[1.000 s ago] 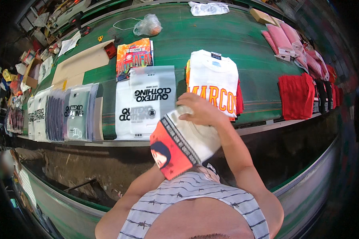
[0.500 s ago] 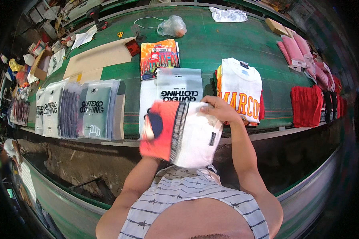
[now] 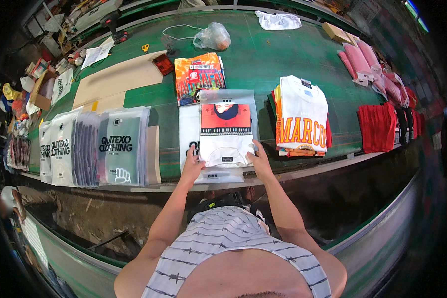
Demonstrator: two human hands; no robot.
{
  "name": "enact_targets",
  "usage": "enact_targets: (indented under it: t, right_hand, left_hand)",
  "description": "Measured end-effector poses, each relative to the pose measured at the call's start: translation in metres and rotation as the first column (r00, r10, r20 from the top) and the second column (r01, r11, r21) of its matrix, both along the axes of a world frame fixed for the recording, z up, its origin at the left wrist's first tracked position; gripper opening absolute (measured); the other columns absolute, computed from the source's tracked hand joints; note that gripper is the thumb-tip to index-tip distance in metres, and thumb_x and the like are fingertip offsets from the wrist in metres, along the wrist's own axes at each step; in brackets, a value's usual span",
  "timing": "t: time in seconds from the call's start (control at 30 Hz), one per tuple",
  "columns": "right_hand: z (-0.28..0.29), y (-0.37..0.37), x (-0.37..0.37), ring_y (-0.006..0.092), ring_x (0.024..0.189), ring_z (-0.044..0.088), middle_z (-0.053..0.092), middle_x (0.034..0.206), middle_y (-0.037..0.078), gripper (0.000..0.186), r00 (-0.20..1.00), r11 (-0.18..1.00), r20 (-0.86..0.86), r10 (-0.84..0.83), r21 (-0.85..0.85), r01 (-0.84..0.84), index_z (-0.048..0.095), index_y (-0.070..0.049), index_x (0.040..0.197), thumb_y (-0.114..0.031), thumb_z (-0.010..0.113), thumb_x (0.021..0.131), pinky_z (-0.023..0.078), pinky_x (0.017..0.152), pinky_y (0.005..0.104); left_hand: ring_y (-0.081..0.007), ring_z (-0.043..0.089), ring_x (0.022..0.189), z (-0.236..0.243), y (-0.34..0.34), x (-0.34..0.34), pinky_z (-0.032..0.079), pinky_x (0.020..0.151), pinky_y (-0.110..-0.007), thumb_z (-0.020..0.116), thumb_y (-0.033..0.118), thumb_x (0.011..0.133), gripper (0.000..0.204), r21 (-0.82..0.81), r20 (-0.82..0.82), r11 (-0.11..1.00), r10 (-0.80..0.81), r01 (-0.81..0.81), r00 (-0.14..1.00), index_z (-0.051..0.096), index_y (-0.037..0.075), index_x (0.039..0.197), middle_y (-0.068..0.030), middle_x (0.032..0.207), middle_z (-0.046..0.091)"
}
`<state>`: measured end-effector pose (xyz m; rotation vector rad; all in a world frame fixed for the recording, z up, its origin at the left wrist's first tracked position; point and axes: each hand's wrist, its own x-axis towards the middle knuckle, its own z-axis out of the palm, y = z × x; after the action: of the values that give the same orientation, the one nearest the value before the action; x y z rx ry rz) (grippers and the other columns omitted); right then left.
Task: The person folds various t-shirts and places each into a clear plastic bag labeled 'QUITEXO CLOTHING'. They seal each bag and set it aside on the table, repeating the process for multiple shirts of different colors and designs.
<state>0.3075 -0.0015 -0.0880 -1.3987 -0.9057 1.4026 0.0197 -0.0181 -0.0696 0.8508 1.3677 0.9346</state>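
Note:
A folded white T-shirt (image 3: 227, 144) with a red printed panel lies flat on a grey see-through plastic bag (image 3: 214, 94), its collar toward me. My left hand (image 3: 191, 167) is at the shirt's near left corner, thumb toward the fabric and fingers stretched along the side. At the near right corner, my right hand (image 3: 259, 160) has its thumb and fingers spread against the edge. Another white piece (image 3: 186, 124) with dark print shows partly from under the bag. Just beyond it lies a stack of folded orange printed T-shirts (image 3: 198, 77).
On the right sits a stack of folded T-shirts (image 3: 303, 116), white on top. Packed grey bags (image 3: 119, 144) stand in a row at left, near cardboard sheets (image 3: 116, 79). Red folded garments (image 3: 377, 126) and pink packages (image 3: 365, 62) lie far right. Scissors (image 3: 145, 48) rest farther back.
The folded T-shirt has come down from the air onto the plastic bag and turned, collar now toward me. My hands have moved to its two near corners; the left was hidden before.

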Motion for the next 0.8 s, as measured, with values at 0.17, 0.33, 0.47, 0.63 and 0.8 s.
enact_targets:
  t: [0.17, 0.33, 0.47, 0.63, 0.8]
  right_hand:
    - [0.013, 0.000, -0.004, 0.0247, 0.119, 0.059, 0.061, 0.131, 0.018, 0.052, 0.975, 0.974, 0.113, 0.191, -0.148, -0.174, 0.061, -0.003, 0.137, -0.013, 0.074, 0.087, 0.050, 0.095, 0.0370]
    - [0.059, 0.005, -0.045, 0.0438, 0.117, 0.063, 0.060, 0.127, 0.030, 0.080, 0.575, 0.903, 0.771, 0.273, 0.000, -0.429, 0.058, 0.003, 0.136, -0.035, 0.084, 0.071, 0.051, 0.098, 0.0460]
    - [0.106, -0.004, -0.073, 0.0501, 0.090, 0.067, 0.056, 0.118, 0.032, 0.061, 0.444, 0.849, 0.821, 0.359, -0.089, -0.521, 0.059, 0.002, 0.122, -0.030, 0.081, 0.075, 0.057, 0.082, 0.0536]
    - [0.059, 0.000, -0.065, 0.0486, 0.084, 0.068, 0.061, 0.115, 0.029, 0.035, 0.409, 0.874, 0.890, 0.202, 0.025, -0.486, 0.063, -0.001, 0.118, -0.012, 0.068, 0.085, 0.056, 0.076, 0.0549]
    - [0.073, 0.014, -0.028, 0.0440, 0.084, 0.069, 0.065, 0.115, 0.020, 0.029, 0.434, 0.888, 0.901, -0.014, 0.211, -0.409, 0.069, -0.002, 0.112, -0.006, 0.067, 0.083, 0.056, 0.077, 0.0537]
  left_hand:
    - [-0.0360, 0.067, 0.098, 0.003, 0.017, 0.006, 0.053, 0.086, -0.042, 0.068, 0.009, 0.084, 0.060, 0.181, -0.464, 0.937, -0.186, 0.298, 0.866, 0.054, 0.003, 0.142, -0.0255, 0.120, 0.063]
    - [-0.0430, 0.064, 0.097, 0.038, 0.031, 0.057, 0.050, 0.088, -0.049, 0.060, 0.026, 0.098, 0.035, 0.214, -0.669, 0.845, -0.238, 0.490, 0.704, 0.068, 0.000, 0.120, -0.0266, 0.108, 0.064]
    - [-0.0428, 0.063, 0.097, 0.045, 0.039, 0.065, 0.049, 0.088, -0.049, 0.049, 0.032, 0.106, 0.039, 0.173, -0.678, 0.818, -0.305, 0.549, 0.669, 0.072, 0.002, 0.114, -0.0251, 0.101, 0.065]
    - [-0.0406, 0.064, 0.094, 0.054, 0.025, 0.066, 0.050, 0.086, -0.047, 0.056, 0.023, 0.104, 0.028, 0.309, -0.472, 0.862, -0.227, 0.401, 0.852, 0.071, 0.000, 0.109, -0.0218, 0.099, 0.066]
    - [-0.0383, 0.063, 0.097, 0.000, 0.011, 0.028, 0.051, 0.087, -0.047, 0.071, 0.009, 0.088, 0.016, 0.366, -0.674, 0.735, -0.214, 0.571, 0.707, 0.067, 0.001, 0.101, -0.0169, 0.099, 0.066]
